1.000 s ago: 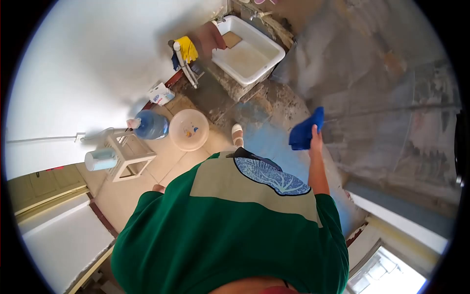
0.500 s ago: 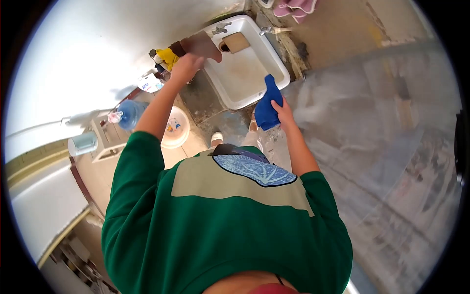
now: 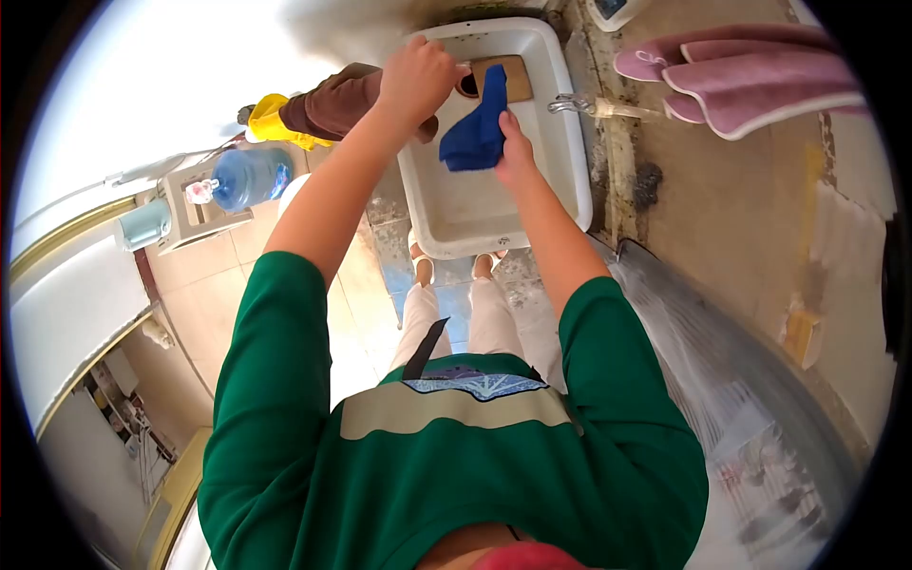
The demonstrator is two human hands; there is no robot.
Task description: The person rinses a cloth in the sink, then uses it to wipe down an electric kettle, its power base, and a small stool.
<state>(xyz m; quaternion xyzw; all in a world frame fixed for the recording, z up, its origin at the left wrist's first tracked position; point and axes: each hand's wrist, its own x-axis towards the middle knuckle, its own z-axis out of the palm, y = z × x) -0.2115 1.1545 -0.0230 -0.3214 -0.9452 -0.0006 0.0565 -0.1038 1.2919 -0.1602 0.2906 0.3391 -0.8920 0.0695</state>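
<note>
My left hand [image 3: 416, 84] is closed at the far left corner of the sink, around the tap there, which it mostly covers. A folded dark blue cloth [image 3: 475, 128] hangs over the basin in my right hand [image 3: 515, 152], pinched along its right edge between thumb and fingers. Below both hands lies the white rectangular sink [image 3: 575, 180], with a tan board [image 3: 516, 78] beside its dark drain hole. Brown cloth [image 3: 337, 106] hangs by the left rim, partly behind my left forearm, next to a yellow cloth [image 3: 273, 118].
A second tap [image 3: 575, 103] stands at the sink's right edge. Pink fabric [image 3: 760, 76] hangs at the upper right. To the left, a blue water bottle [image 3: 249, 179] sits by a pale rack [image 3: 180, 223]. Grey plastic sheeting [image 3: 703, 351] covers the lower right.
My right hand has brought the blue cloth from the sink's near right edge over the basin. My left hand has moved from the brown cloth to the tap. The view has shifted closer over the sink.
</note>
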